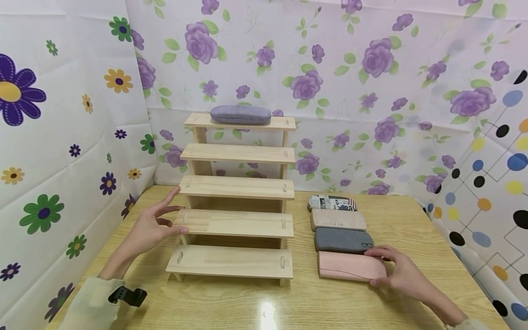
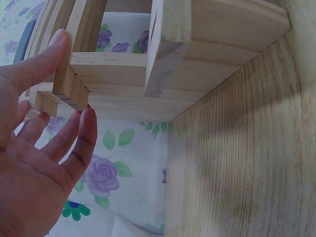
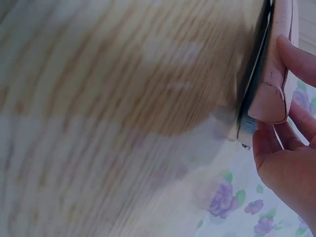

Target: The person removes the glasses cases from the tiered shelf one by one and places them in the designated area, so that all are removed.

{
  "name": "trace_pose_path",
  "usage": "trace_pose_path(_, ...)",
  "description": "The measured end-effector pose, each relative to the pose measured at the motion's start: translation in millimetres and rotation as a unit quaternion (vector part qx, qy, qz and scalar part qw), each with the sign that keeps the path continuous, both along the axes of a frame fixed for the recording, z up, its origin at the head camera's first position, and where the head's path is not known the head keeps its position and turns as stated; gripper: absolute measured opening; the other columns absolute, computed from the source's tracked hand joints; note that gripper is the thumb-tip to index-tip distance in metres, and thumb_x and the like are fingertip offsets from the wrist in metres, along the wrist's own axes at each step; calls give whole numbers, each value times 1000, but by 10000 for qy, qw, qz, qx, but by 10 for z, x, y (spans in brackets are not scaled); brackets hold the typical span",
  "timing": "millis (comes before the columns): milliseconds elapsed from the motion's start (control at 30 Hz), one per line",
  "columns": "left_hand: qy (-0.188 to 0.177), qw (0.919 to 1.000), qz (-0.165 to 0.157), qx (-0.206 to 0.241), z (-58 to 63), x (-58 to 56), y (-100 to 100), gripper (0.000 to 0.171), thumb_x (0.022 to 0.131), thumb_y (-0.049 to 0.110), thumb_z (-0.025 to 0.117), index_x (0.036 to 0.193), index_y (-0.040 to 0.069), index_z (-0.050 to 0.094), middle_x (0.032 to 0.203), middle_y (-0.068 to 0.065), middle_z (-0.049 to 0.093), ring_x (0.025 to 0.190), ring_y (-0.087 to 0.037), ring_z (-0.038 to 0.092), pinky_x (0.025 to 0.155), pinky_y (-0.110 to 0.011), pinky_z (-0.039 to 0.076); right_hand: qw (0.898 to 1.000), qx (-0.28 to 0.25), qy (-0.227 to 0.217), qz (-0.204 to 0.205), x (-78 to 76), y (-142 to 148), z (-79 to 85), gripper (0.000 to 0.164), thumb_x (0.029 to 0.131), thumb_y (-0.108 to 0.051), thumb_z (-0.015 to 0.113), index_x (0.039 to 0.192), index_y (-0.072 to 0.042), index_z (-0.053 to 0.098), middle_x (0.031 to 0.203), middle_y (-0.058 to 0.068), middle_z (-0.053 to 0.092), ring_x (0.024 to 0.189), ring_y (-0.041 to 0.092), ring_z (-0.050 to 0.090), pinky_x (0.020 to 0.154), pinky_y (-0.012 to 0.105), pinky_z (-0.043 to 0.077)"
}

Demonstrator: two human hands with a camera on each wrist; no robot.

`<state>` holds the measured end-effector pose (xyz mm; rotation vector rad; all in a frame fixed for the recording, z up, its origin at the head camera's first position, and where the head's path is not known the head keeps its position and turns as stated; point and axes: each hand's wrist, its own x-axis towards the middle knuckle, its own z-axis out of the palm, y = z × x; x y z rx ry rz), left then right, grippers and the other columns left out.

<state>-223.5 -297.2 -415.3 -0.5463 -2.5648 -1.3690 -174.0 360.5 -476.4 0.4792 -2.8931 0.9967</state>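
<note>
A light wooden stepped rack (image 1: 237, 185) stands on the table, a lavender glasses case (image 1: 240, 114) lying on its top step. At the rack's left side, my left hand (image 1: 148, 227) holds the end of a step (image 2: 71, 89) between thumb and fingers, as the left wrist view shows. My right hand (image 1: 398, 272) grips the right end of a pink glasses case (image 1: 348, 266), thumb at the near edge and fingers at the far edge. Behind it lie a dark grey glasses case (image 1: 342, 240), a beige case (image 1: 338, 220) and a newsprint-patterned case (image 1: 332, 203), in a row.
The wooden table (image 1: 305, 302) carries the rack left of centre and the row of cases to its right. Flowered cloth (image 1: 330, 91) hangs behind, with a dotted cloth (image 1: 491, 192) along the right. The rack's lower steps are bare.
</note>
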Motion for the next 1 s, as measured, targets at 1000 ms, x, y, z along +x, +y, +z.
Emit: trace_pose_path(1000, -46, 9999, 77, -83, 16, 20, 18, 107, 84, 20, 92, 168, 34, 28, 163, -14, 44, 131, -39, 59, 81, -29, 59, 9990, 325, 291, -77, 55, 80, -50, 60, 64, -25, 104, 117, -16, 77, 120, -1, 64, 109, 28, 63, 87, 42, 56)
